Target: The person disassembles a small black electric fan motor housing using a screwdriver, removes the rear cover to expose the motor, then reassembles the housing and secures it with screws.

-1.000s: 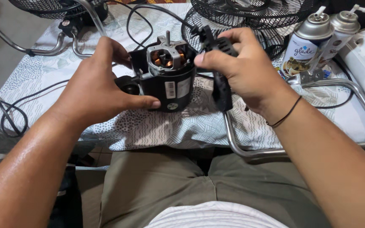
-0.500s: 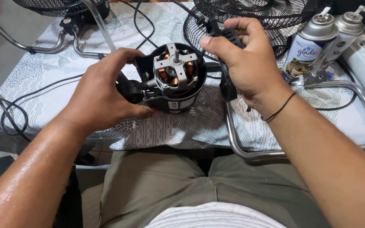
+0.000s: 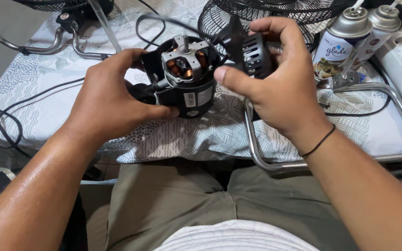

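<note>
The left hand [image 3: 112,100] is cupping the fan motor [image 3: 184,76] from its left side, fingers wrapped round the black housing and thumb pressing near the base, so that grip is closed on the motor. The motor is sitting upright just above the patterned surface [image 3: 47,93], its shaft pointing up and copper windings showing. Immediately right of the motor, the right hand [image 3: 275,88] is pinching a black slotted cover [image 3: 252,53], thumb reaching toward the motor. The cover is lying right of the motor and slightly above it, tilted; the right hand is nearer to it. Further right of the motor, two spray cans [image 3: 345,42] are standing.
</note>
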